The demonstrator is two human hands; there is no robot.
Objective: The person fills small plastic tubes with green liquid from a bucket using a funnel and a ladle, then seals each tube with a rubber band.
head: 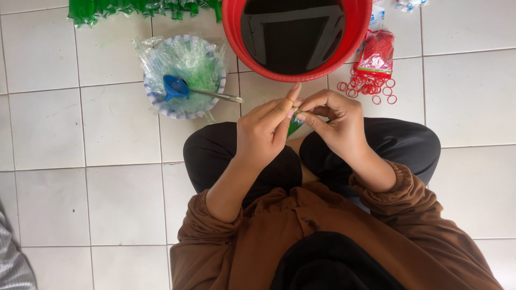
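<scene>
Above crossed legs on white tiles, the left hand and right hand pinch a small green packet together, near a red bucket of dark liquid and scattered red rubber bands.

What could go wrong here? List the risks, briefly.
1. The small green packet is pinched only by the fingertips of the left hand and right hand; it may slip.
2. The red tub of dark liquid sits close to the knees; a bump could spill it.
3. Loose red rubber bands may scatter across the tiled floor.
</scene>
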